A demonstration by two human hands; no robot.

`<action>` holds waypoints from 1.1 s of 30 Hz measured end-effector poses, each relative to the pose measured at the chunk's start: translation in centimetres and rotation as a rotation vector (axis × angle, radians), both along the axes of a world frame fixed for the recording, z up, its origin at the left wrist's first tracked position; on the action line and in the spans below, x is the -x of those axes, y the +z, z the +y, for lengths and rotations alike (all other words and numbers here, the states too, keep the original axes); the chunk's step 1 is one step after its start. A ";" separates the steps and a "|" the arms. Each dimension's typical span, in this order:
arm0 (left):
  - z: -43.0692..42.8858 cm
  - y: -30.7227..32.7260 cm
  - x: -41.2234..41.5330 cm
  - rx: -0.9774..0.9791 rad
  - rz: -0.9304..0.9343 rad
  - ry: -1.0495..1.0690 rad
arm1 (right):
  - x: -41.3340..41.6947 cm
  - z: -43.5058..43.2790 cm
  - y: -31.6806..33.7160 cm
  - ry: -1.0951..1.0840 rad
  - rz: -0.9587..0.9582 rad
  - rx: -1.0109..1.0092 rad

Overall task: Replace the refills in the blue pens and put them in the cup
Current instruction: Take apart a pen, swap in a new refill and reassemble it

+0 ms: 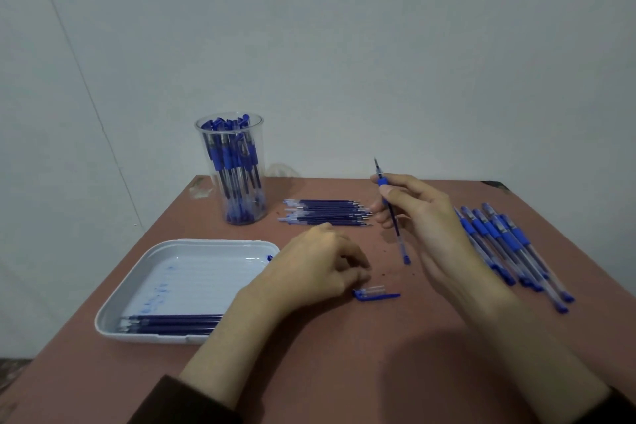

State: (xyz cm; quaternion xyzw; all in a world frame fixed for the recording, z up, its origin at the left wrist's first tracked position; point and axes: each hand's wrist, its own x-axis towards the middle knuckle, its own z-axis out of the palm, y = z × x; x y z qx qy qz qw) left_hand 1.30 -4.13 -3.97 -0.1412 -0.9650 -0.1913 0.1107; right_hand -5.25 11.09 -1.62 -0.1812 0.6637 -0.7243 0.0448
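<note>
At the worktop's [344, 365] near left, a white tray [213, 242] smeared with blue ink holds a few refills [172, 323] along its near wall; the left forearm hides their right ends. Near the far left corner stands the clear cup [230, 165], packed with capped blue pens [227, 162]; the print on their barrels is too small to read. Right of the cup, a loose pile of refills [327, 213] lies side by side, tips to the right. The left hand [316, 265] rests mid-worktop, fingers curled down at the left end of a lone cap [375, 295]; whether they touch it I cannot tell. The right hand [426, 217] is raised, fingers and thumb pinching an uncapped pen [393, 217] at its blue grip, tip pointing up and away. By the right edge lies a row of capped pens [509, 251], partly hidden by the right wrist, labels unreadable. Dark sleeves [179, 399] are cut off at the bottom.
</note>
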 end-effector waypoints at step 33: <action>-1.4 1.6 -0.1 -1.260 0.003 0.140 | -1.6 -0.5 -0.6 -0.025 0.509 -0.503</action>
